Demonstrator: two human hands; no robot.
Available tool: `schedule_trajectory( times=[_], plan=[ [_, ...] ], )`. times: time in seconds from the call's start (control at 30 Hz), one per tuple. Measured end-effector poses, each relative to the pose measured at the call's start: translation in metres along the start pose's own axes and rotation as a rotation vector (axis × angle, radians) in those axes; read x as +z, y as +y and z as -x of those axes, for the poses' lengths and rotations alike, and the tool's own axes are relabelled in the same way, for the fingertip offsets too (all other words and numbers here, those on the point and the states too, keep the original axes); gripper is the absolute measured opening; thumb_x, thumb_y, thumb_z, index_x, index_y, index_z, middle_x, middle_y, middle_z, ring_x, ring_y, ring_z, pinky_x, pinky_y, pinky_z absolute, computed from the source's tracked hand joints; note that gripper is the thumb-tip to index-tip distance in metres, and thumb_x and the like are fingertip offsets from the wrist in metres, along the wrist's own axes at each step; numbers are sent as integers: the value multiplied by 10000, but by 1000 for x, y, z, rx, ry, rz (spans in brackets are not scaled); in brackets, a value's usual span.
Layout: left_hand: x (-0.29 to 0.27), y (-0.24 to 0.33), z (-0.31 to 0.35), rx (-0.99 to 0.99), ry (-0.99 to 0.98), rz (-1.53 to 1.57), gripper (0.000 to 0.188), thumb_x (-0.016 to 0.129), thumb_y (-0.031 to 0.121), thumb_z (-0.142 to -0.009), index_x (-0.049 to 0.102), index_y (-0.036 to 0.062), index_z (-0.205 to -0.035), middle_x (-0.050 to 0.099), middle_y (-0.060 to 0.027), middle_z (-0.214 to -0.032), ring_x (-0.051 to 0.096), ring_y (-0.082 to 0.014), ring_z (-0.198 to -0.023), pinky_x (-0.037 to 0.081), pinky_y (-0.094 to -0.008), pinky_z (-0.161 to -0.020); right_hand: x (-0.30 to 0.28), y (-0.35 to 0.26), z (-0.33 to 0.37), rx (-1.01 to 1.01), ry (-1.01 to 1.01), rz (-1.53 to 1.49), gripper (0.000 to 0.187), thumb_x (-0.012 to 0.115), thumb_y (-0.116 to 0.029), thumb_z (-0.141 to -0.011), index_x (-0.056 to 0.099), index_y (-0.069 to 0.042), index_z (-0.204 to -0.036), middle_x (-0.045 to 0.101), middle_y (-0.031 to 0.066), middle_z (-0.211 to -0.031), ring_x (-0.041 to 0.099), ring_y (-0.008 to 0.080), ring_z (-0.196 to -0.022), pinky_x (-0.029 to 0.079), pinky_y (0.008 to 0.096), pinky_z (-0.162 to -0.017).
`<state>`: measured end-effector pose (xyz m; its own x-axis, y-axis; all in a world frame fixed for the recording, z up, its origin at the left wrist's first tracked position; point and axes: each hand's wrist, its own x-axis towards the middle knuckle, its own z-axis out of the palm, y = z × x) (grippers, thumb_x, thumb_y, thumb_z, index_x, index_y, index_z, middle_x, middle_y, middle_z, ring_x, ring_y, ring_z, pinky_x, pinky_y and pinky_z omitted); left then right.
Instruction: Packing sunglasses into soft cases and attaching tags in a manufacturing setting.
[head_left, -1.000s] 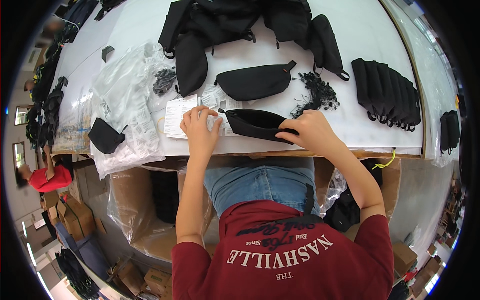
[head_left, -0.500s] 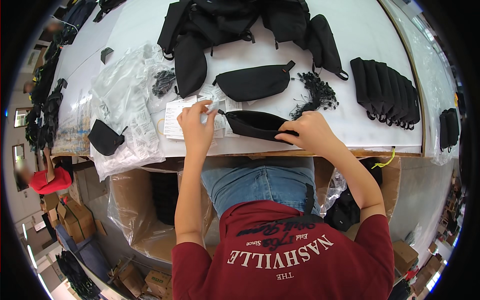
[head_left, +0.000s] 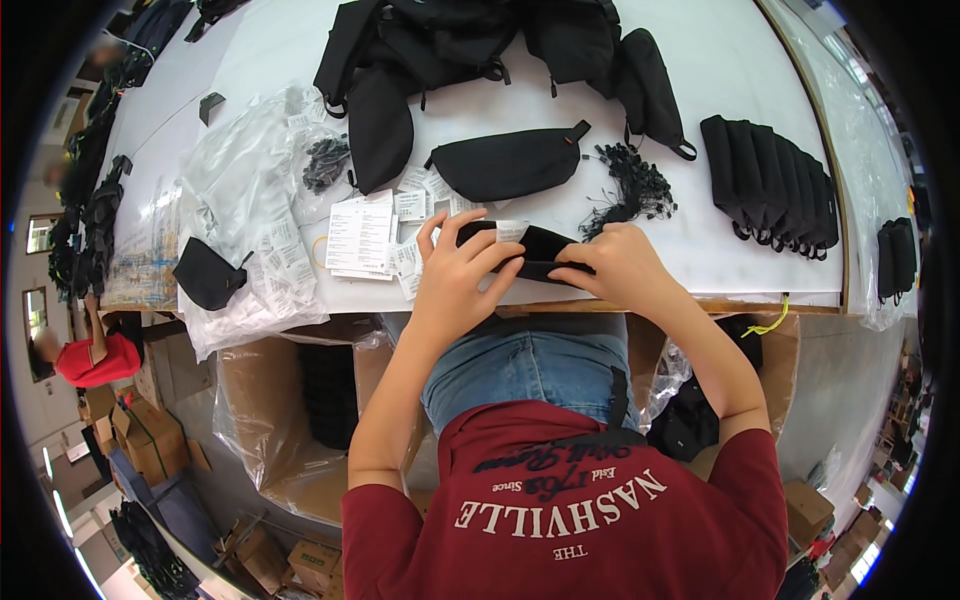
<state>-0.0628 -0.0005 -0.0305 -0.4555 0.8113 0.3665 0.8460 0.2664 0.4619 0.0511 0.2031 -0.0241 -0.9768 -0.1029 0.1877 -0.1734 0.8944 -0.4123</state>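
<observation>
A black zippered pouch [head_left: 548, 243] lies near the table's front edge with its mouth spread open. My right hand [head_left: 627, 262] pinches the rim at its right end. From the left, my left hand [head_left: 462, 272] reaches over the opening, thumb and fingers closed on a small white printed packet [head_left: 512, 231] held at the mouth. My left fingers hide part of the pouch's left end. Just beyond lies another black pouch [head_left: 508, 165], closed. Left of my left hand are printed white cards [head_left: 361, 236] and loose small white packets [head_left: 409, 264].
A heap of black pouches [head_left: 470, 50] covers the far middle. Black tag strings [head_left: 638, 190] lie bunched to the right, before a row of stacked pouches [head_left: 770, 185]. At left, a clear bag of white packets [head_left: 255, 240] bears a small black pouch [head_left: 210, 275]. Open cartons [head_left: 270, 400] stand below.
My left hand has moved right, from beside the cards to the pouch's mouth, bringing the small white packet. My right hand keeps its pinch on the rim.
</observation>
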Motion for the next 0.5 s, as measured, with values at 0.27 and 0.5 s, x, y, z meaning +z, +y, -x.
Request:
schedule_trajectory(
  times=[0.27,0.5],
  plan=[
    [-4,7,0,48,-29,62,161,641,164,-800,696,154,-951,630,-4,-1125,471,-250,-1206,189,-453,-1067,1,1,1,-14,11,7,212,747,-321,-727,688,-118,-735,548,62,-497,550,239,-482,443,329,-573],
    [-7,3,5,-78,170,106,160,641,117,-768,696,159,-912,607,-16,-1123,484,-252,-1169,220,-432,-1042,-1,1,3,-29,-3,59,201,753,-314,-719,683,-134,-773,516,41,-485,528,218,-469,421,326,-549]
  ],
)
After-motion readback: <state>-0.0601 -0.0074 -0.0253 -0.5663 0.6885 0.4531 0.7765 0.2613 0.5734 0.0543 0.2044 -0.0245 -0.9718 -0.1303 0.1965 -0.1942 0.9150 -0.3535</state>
